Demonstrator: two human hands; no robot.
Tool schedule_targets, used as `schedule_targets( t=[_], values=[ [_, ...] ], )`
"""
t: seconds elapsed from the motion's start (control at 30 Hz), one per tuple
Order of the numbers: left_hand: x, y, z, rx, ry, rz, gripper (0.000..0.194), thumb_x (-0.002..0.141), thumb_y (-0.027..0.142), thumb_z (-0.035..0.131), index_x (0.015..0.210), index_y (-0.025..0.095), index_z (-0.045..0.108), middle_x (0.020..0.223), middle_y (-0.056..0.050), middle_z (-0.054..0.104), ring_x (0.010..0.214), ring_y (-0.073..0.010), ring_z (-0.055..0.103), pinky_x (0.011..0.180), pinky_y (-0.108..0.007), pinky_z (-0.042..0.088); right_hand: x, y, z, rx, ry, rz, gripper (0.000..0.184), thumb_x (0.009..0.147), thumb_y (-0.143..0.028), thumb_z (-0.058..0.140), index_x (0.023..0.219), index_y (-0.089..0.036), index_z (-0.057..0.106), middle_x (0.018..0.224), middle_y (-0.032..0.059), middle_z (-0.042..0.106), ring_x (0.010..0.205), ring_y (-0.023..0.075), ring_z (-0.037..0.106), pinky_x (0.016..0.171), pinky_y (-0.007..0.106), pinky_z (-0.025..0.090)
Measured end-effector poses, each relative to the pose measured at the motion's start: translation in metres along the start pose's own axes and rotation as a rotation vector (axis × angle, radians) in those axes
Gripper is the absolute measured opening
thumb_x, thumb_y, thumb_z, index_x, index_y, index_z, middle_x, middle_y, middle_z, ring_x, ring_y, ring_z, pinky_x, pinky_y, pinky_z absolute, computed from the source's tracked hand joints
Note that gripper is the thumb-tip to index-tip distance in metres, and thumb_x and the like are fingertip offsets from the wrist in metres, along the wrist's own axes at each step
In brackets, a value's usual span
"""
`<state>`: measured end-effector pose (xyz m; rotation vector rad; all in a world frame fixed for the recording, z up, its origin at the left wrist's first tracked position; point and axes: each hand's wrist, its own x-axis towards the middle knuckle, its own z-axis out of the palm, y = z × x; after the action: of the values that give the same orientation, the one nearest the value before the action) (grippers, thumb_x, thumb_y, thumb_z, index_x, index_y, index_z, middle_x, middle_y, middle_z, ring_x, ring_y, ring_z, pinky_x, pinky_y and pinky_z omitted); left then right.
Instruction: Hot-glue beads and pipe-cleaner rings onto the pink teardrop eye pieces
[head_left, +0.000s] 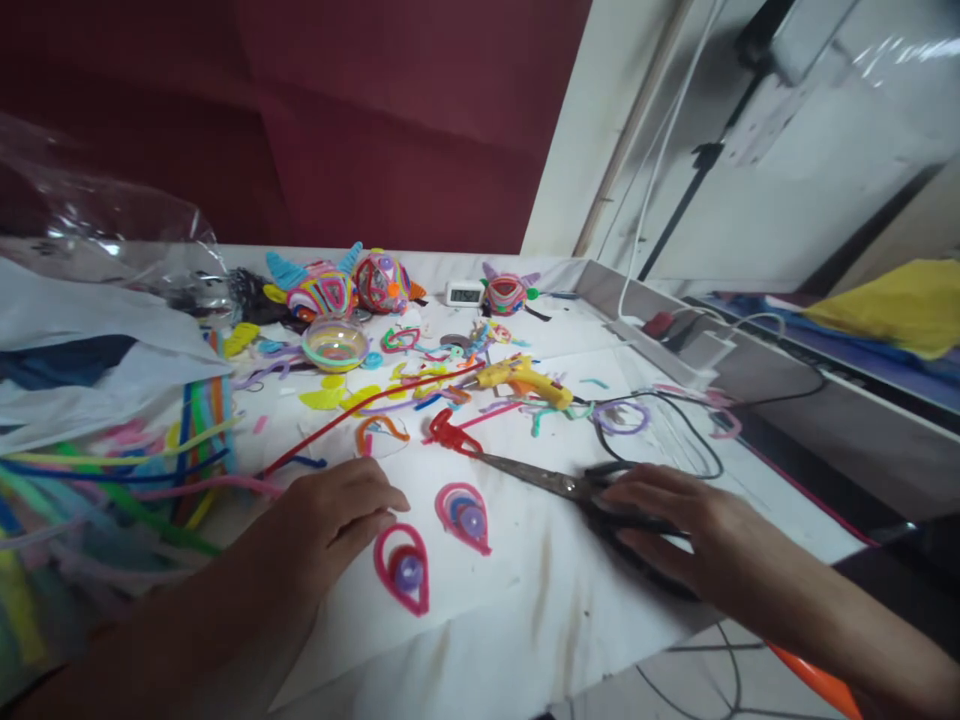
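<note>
My left hand point(337, 515) is low over the white paper, fingers loosely bent with a small gap at the tips. Its fingertips are at the upper edge of a pink teardrop of pipe cleaner point(380, 560) with a purple coil inside. A second pink teardrop point(463, 518), with a blue and purple centre, lies just to the right. My right hand point(664, 515), slightly blurred, has its fingers around the black handles of the scissors point(544, 475). The closed blades point left, their tip by a bent red pipe cleaner piece point(454, 432).
A yellow glue gun point(525, 378) with a black cord lies behind the scissors. Loose pipe cleaners point(97, 500) crowd the left. Behind are a clear bowl point(335, 345), colourful wrapped balls point(384, 280) and a small digital clock point(465, 293). A grey ledge point(675, 345) borders the right.
</note>
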<state>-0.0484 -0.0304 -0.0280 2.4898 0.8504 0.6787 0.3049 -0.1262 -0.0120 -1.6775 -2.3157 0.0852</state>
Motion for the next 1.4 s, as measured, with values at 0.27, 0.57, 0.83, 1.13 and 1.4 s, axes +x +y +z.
schedule_targets(
  t=[0.27,0.57,0.83,1.13,1.4],
  values=[
    [0.002,-0.001,0.000,0.066,-0.004,0.036,0.020,0.087,0.017,0.048,0.089,0.023,0.068,0.085,-0.001,0.067,0.076,-0.0130,0.065,0.069,-0.019,0.049,0.009,0.001,-0.006,-0.035,0.019,-0.010,0.022,0.086,-0.016,0.052,0.100,-0.023,0.068,0.095,0.0079,0.070,0.081,0.0194,0.069,0.071,0.031,0.057],
    [0.000,-0.001,0.004,0.070,-0.011,0.009,0.023,0.088,0.017,0.045,0.090,0.023,0.068,0.086,0.000,0.066,0.078,-0.0119,0.064,0.070,-0.019,0.048,0.109,0.009,-0.018,-0.176,-0.016,0.140,0.027,0.094,-0.023,0.045,0.114,-0.014,0.061,0.110,0.0122,0.064,0.095,0.0212,0.064,0.085,0.039,0.050],
    [0.002,-0.003,0.001,-0.054,-0.020,0.076,0.019,0.088,0.018,0.049,0.091,0.020,0.067,0.085,-0.001,0.065,0.077,-0.0106,0.063,0.069,-0.018,0.046,0.160,0.028,-0.002,-0.144,-0.307,0.309,0.028,0.091,-0.035,0.056,0.114,-0.019,0.059,0.116,0.0064,0.061,0.096,0.0198,0.062,0.081,0.040,0.053],
    [-0.001,0.006,-0.007,-0.121,-0.244,0.057,0.018,0.090,0.022,0.053,0.100,0.019,0.068,0.094,-0.003,0.063,0.086,-0.0125,0.060,0.076,-0.020,0.042,0.141,0.041,-0.020,0.189,-0.215,0.371,0.026,0.087,-0.039,0.057,0.079,-0.014,0.063,0.067,-0.0029,0.056,0.060,0.0106,0.051,0.055,0.025,0.041],
    [0.000,0.010,-0.006,-0.126,-0.294,-0.010,0.018,0.084,0.029,0.064,0.099,0.021,0.068,0.085,0.001,0.058,0.068,-0.0082,0.053,0.062,-0.019,0.038,0.097,0.022,-0.038,0.583,0.070,0.442,0.045,0.056,-0.060,0.072,0.078,-0.021,0.064,0.074,0.0010,0.061,0.067,0.0162,0.055,0.057,0.028,0.041]
  ],
)
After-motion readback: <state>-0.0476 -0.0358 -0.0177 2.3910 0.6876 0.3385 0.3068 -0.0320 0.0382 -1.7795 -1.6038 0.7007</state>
